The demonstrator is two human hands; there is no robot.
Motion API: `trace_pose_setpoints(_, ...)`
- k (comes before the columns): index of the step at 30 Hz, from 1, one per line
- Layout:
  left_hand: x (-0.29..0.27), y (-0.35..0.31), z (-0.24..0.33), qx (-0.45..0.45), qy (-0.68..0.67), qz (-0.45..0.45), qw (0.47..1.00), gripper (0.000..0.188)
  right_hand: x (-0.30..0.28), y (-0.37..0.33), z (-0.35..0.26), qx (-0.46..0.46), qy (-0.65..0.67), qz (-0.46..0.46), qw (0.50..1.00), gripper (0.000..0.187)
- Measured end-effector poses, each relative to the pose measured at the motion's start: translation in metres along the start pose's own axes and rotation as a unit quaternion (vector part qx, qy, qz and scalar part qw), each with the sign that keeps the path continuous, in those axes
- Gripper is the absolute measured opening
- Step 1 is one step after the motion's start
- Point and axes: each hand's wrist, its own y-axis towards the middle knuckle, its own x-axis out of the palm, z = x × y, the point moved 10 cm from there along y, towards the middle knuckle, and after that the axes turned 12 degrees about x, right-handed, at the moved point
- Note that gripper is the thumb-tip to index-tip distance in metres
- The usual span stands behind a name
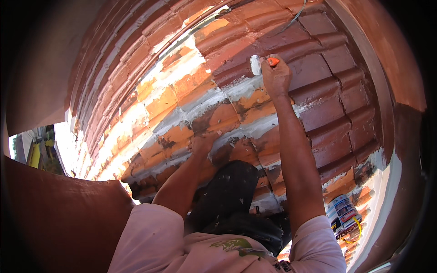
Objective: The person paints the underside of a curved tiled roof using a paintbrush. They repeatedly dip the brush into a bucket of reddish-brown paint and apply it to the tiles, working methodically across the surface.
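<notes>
Roof tiles (180,86) in orange, patched with grey-white, cover the slope from ten o'clock to the centre, partly in strong sun. Near the centre, the left hand (203,142) is put down on them, probably for support on the slope; its palm side is hidden, so I cannot tell how far it is open or whether it holds something. At six o'clock the bent knee (236,175) is in dark cloth, maybe placed there also for balance. Toward one o'clock, the brush (256,65) has its whitish head near the edge of the dark red area; the right hand (277,78) is closed around its orange handle, likely to guide it well. Dark red tiles (318,111) reach to three o'clock. At four o'clock is a printed can (343,214) with yellow handle, apart from both hands, perhaps to be out of their way.
</notes>
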Motion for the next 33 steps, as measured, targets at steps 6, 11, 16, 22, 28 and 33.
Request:
trace_pose_setpoints(6, 0.010, 0.007, 0.000, 0.020, -0.050, -0.041, 0.998, 0.081, -0.007, -0.011, -0.094, -0.339, -0.125, 0.019, 0.932, 0.010)
trace_pose_setpoints(11, 0.007, 0.009, 0.004, 0.023, -0.045, -0.052, 0.997, 0.081, 0.056, -0.101, -0.078, -0.319, -0.304, -0.138, 0.887, 0.014)
trace_pose_setpoints(16, 0.004, 0.007, 0.005, 0.026, -0.043, -0.058, 0.997, 0.081, -0.005, -0.107, -0.056, -0.304, -0.126, 0.021, 0.944, 0.019)
trace_pose_setpoints(22, 0.003, 0.009, 0.010, 0.034, -0.035, -0.059, 0.997, 0.080, 0.014, -0.116, -0.019, -0.210, -0.200, -0.127, 0.949, 0.018)
trace_pose_setpoints(28, 0.001, 0.008, 0.014, 0.036, -0.032, -0.068, 0.997, 0.079, -0.017, -0.105, -0.037, -0.263, -0.150, 0.036, 0.953, 0.021)
trace_pose_setpoints(33, -0.001, 0.008, 0.018, 0.038, -0.025, -0.077, 0.996, 0.079, -0.013, -0.101, -0.018, -0.235, -0.148, -0.038, 0.960, 0.026)
